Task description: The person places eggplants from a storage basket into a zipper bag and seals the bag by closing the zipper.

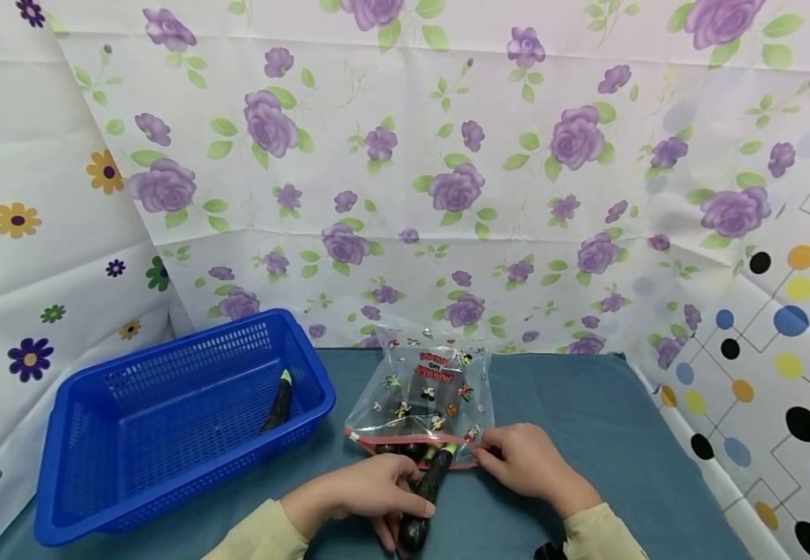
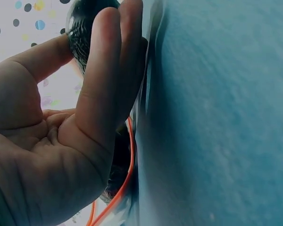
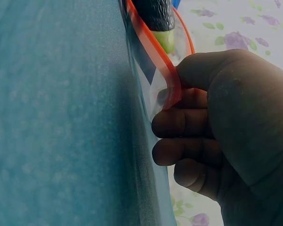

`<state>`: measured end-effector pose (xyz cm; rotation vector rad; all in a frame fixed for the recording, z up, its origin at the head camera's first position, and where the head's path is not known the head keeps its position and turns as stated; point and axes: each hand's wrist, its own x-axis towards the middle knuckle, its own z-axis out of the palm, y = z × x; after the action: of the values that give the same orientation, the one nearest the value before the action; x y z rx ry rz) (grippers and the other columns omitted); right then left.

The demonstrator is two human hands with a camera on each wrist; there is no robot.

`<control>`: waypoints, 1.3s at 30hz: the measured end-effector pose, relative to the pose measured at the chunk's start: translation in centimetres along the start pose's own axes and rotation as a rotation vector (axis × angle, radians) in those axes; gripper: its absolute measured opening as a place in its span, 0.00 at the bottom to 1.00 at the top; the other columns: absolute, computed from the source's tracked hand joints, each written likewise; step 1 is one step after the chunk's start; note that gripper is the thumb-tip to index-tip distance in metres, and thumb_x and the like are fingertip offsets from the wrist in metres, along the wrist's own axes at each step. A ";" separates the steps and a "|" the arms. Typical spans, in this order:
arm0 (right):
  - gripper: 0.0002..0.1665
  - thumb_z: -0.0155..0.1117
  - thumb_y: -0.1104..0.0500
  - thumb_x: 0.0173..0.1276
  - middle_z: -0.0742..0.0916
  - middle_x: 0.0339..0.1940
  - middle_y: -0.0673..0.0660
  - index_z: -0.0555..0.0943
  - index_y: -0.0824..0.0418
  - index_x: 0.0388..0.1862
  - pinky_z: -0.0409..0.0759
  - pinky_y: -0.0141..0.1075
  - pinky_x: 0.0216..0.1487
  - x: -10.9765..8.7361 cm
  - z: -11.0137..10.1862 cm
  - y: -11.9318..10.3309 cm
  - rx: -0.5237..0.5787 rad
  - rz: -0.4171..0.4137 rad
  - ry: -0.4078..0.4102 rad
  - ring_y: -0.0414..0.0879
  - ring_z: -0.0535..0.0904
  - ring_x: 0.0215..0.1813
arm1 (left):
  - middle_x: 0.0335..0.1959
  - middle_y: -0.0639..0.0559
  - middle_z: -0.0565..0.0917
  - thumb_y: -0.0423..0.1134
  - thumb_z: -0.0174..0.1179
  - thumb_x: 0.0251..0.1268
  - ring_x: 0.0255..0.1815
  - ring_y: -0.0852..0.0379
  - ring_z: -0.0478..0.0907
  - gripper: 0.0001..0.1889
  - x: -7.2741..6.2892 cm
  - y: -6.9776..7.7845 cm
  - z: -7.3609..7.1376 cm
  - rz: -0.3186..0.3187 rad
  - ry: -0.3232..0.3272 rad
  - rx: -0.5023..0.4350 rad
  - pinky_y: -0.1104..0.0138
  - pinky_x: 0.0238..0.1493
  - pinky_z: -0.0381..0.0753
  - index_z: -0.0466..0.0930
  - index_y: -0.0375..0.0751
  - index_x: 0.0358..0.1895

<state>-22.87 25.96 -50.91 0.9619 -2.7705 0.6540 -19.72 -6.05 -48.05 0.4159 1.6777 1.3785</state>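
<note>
In the head view my left hand [image 1: 370, 491] grips a dark, wrinkled eggplant [image 1: 430, 490] with a light green tip. Its tip end lies in the mouth of a clear zip bag [image 1: 419, 404] printed with cartoon figures. The left wrist view shows the thumb and fingers around the rounded end of the eggplant [image 2: 82, 30]. My right hand [image 1: 527, 463] pinches the right corner of the bag's red zip edge; in the right wrist view that red edge [image 3: 155, 52] stands apart from the opposite edge. Other dark pieces [image 1: 398, 449] show inside the bag, partly hidden.
A blue perforated plastic basket [image 1: 188, 484] stands at the left, with another dark, green-tipped eggplant [image 1: 280, 403] at its right end. A blue-green cloth [image 1: 573, 397] covers the table. Behind hangs a flowered curtain [image 1: 405, 202]. A small black object [image 1: 549, 551] is near the right sleeve.
</note>
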 end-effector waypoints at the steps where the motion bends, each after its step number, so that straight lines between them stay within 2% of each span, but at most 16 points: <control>1: 0.19 0.72 0.55 0.82 0.73 0.18 0.33 0.82 0.40 0.28 0.63 0.31 0.24 0.0 0.0 0.0 0.002 -0.001 -0.001 0.30 0.64 0.19 | 0.37 0.38 0.93 0.43 0.69 0.81 0.23 0.58 0.88 0.26 0.1 0.0 0.1 -0.002 -0.004 -0.010 0.67 0.24 0.88 0.75 0.34 0.72; 5: 0.20 0.71 0.55 0.82 0.72 0.17 0.34 0.80 0.40 0.26 0.62 0.31 0.23 0.0 -0.1 0.0 0.004 -0.002 0.005 0.30 0.63 0.18 | 0.39 0.31 0.92 0.43 0.68 0.83 0.24 0.56 0.90 0.25 0.3 0.1 0.4 -0.007 -0.011 -0.039 0.67 0.23 0.89 0.73 0.33 0.71; 18: 0.22 0.72 0.55 0.82 0.72 0.17 0.34 0.78 0.40 0.25 0.62 0.31 0.24 -0.1 0.0 -0.1 -0.003 0.009 0.005 0.30 0.63 0.18 | 0.36 0.33 0.92 0.43 0.67 0.84 0.25 0.57 0.90 0.18 0.5 0.2 0.8 -0.027 0.024 -0.027 0.67 0.22 0.88 0.77 0.36 0.65; 31: 0.19 0.72 0.55 0.81 0.73 0.18 0.33 0.81 0.40 0.27 0.64 0.31 0.24 -0.1 -0.2 -0.2 0.002 -0.011 0.047 0.29 0.64 0.19 | 0.38 0.35 0.93 0.37 0.70 0.77 0.31 0.53 0.92 0.32 -0.3 0.8 0.6 -0.025 -0.004 -0.040 0.66 0.23 0.89 0.69 0.30 0.78; 34: 0.19 0.73 0.55 0.81 0.73 0.18 0.32 0.81 0.39 0.27 0.64 0.31 0.24 -0.1 -0.2 -0.3 -0.001 -0.017 0.061 0.29 0.64 0.19 | 0.37 0.37 0.93 0.37 0.70 0.77 0.31 0.54 0.91 0.33 -0.2 0.8 0.6 -0.030 -0.005 -0.039 0.66 0.22 0.88 0.69 0.29 0.78; 39: 0.22 0.74 0.56 0.80 0.71 0.17 0.32 0.79 0.39 0.25 0.62 0.30 0.23 -0.1 -0.1 -0.2 -0.007 -0.029 0.090 0.28 0.63 0.18 | 0.31 0.42 0.91 0.39 0.69 0.77 0.28 0.57 0.90 0.27 -0.1 0.7 0.6 -0.029 0.006 -0.031 0.68 0.21 0.87 0.74 0.30 0.72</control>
<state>-22.68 25.89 -50.78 0.9450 -2.6747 0.6654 -19.34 -5.55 -47.38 0.3687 1.6588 1.3835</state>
